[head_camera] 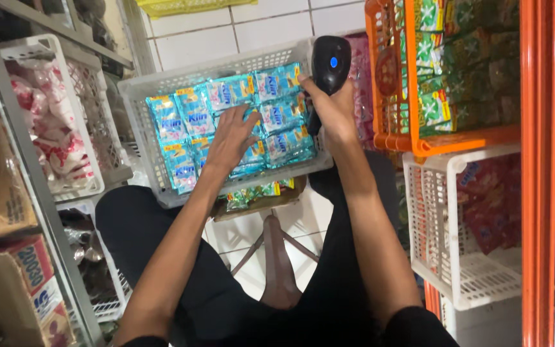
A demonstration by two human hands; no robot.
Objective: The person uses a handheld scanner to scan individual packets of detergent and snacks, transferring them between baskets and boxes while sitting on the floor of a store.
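Head view: left hand lies palm down, fingers spread, on the blue sachets and grips nothing. Right hand is closed around the handle of a black barcode scanner, held upright over the right end of the sachets. Sachets sit in rows inside a white plastic basket on the white tiled floor. An orange crate of green packets stands just right; another white basket lies below it.
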